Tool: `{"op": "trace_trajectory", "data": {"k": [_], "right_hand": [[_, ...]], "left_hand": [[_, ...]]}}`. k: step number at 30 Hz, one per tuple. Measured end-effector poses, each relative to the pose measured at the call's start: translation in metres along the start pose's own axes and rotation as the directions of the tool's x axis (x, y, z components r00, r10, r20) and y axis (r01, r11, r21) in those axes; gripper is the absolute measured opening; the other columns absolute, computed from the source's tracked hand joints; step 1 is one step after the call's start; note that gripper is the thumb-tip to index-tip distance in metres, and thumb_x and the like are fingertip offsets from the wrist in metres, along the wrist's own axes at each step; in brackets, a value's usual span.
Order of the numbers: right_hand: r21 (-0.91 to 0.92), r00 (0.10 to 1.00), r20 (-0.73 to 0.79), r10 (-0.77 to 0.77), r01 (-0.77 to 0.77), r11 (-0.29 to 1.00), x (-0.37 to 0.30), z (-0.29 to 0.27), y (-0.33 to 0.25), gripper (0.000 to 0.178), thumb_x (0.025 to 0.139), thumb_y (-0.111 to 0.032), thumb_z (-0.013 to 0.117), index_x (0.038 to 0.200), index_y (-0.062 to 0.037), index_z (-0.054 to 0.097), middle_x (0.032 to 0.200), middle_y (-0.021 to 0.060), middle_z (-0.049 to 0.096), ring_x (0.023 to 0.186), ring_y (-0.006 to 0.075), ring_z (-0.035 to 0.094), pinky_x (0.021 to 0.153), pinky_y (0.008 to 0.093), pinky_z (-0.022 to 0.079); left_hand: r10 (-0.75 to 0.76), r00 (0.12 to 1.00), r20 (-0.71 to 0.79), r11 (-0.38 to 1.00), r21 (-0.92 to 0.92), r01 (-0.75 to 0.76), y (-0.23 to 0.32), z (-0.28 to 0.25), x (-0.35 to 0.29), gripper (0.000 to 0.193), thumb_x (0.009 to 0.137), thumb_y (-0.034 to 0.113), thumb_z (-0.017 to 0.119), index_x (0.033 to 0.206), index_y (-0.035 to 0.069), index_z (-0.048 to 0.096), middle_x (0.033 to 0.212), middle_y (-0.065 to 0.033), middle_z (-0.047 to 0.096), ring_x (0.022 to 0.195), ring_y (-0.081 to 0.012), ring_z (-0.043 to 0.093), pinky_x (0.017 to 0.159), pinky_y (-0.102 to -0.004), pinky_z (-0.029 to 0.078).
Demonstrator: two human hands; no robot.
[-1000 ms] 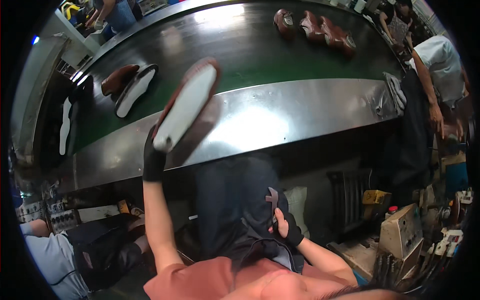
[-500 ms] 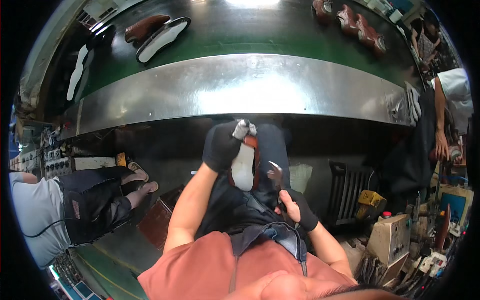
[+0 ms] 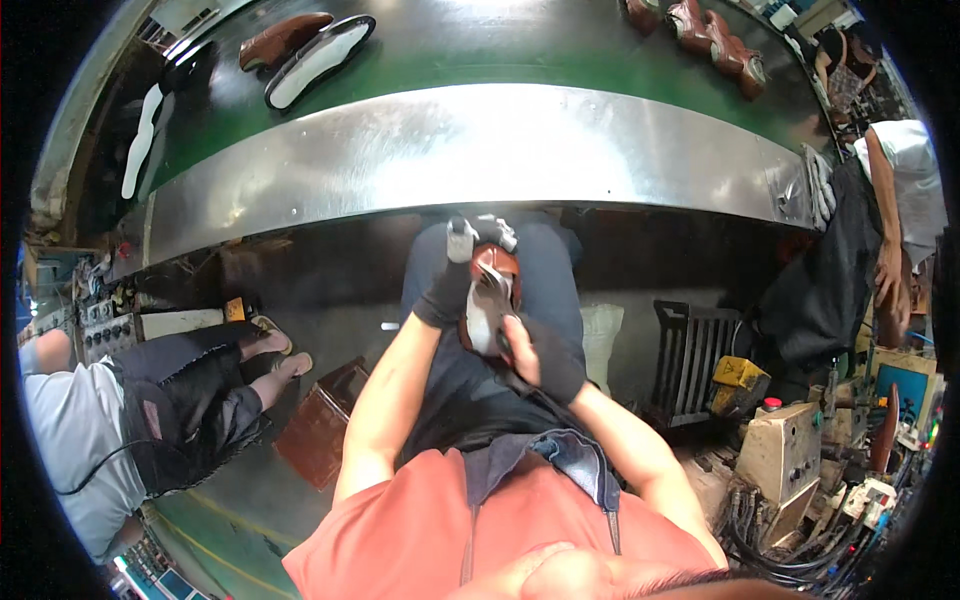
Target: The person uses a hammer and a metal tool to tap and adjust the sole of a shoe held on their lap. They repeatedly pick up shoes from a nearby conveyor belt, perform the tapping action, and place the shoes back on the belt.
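Your left hand [image 3: 452, 285]: grip clamped on the far end of a brown shoe [image 3: 478, 328], pale sole up; your right hand [image 3: 543, 362]: grip wrapped round a metal tool [image 3: 494, 298], held over it.

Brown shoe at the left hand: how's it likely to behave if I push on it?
The brown shoe probably feels stiff, since its visible outline shows no sag. It may rock or roll if pushed, as its white underside faces up, leaving the upper beneath. Its glossy brown end by the left hand could be slippery.
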State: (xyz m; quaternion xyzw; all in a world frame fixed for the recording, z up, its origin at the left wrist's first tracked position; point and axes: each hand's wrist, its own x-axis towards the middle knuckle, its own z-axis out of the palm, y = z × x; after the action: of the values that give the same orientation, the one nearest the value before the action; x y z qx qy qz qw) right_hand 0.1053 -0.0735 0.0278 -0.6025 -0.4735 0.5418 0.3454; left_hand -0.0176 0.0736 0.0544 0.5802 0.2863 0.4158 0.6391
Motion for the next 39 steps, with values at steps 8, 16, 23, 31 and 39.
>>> {"op": "trace_trajectory", "data": {"k": [8, 16, 23, 31, 39], "right_hand": [[-0.36, 0.942, 0.328, -0.077, 0.2, 0.911, -0.029, 0.026, 0.023, 0.024, 0.088, -0.021, 0.053, 0.1, -0.002, 0.062, 0.09, 0.0203, 0.061, 0.082, 0.0362, 0.06, 0.07, 0.0428, 0.047], [-0.463, 0.87, 0.408, -0.278, 0.459, 0.758, -0.118, 0.0, 0.098, 0.027, 0.082, -0.023, 0.058, 0.103, -0.0061, 0.063, 0.113, 0.0135, 0.057, 0.104, 0.027, 0.061, 0.083, 0.0376, 0.051], [-0.495, 0.787, 0.398, -0.472, 0.617, 0.612, -0.1, -0.01, 0.083, 0.04, 0.077, -0.032, 0.064, 0.107, -0.0061, 0.061, 0.117, 0.0155, 0.056, 0.106, 0.0315, 0.058, 0.088, 0.0405, 0.05], [-0.345, 0.897, 0.32, -0.305, 0.41, 0.844, -0.052, -0.039, -0.015, 0.033, 0.095, -0.03, 0.051, 0.112, -0.0027, 0.059, 0.097, 0.0162, 0.062, 0.079, 0.03, 0.063, 0.07, 0.0393, 0.051], [0.231, 0.9, 0.29, 0.327, -0.397, 0.888, 0.02, -0.07, -0.02, 0.043, 0.103, -0.041, 0.037, 0.099, -0.004, 0.059, 0.072, 0.0035, 0.06, 0.061, 0.0116, 0.055, 0.059, 0.0271, 0.045]], "left_hand": [[-0.056, 0.995, 0.087, 0.997, -0.055, 0.061, 0.016, -0.012, -0.074, 0.064, 0.092, 0.057, 0.039, 0.118, 0.002, 0.058, 0.125, -0.0161, 0.056, 0.122, -0.0302, 0.047, 0.106, -0.0422, 0.033], [-0.273, 0.962, -0.023, 0.919, -0.302, 0.254, 0.014, 0.026, -0.147, 0.1, 0.081, 0.071, 0.053, 0.144, -0.003, 0.03, 0.15, -0.0193, 0.028, 0.143, -0.0307, 0.021, 0.116, -0.0433, 0.016], [-0.174, 0.983, 0.058, 0.964, -0.195, 0.182, -0.024, 0.013, -0.149, 0.084, 0.09, 0.065, 0.043, 0.142, 0.0, 0.034, 0.147, -0.018, 0.034, 0.139, -0.0303, 0.028, 0.115, -0.044, 0.019], [-0.582, 0.812, 0.037, 0.737, -0.399, 0.546, -0.016, 0.003, -0.093, 0.061, 0.1, 0.052, 0.034, 0.141, 0.006, 0.038, 0.135, -0.0084, 0.047, 0.122, -0.018, 0.046, 0.105, -0.0334, 0.037], [-0.126, 0.918, -0.377, 0.868, 0.406, 0.286, -0.063, 0.002, -0.094, 0.045, 0.091, 0.017, 0.061, 0.13, 0.0, 0.05, 0.114, -0.0205, 0.065, 0.104, -0.0295, 0.065, 0.088, -0.036, 0.05]]}}
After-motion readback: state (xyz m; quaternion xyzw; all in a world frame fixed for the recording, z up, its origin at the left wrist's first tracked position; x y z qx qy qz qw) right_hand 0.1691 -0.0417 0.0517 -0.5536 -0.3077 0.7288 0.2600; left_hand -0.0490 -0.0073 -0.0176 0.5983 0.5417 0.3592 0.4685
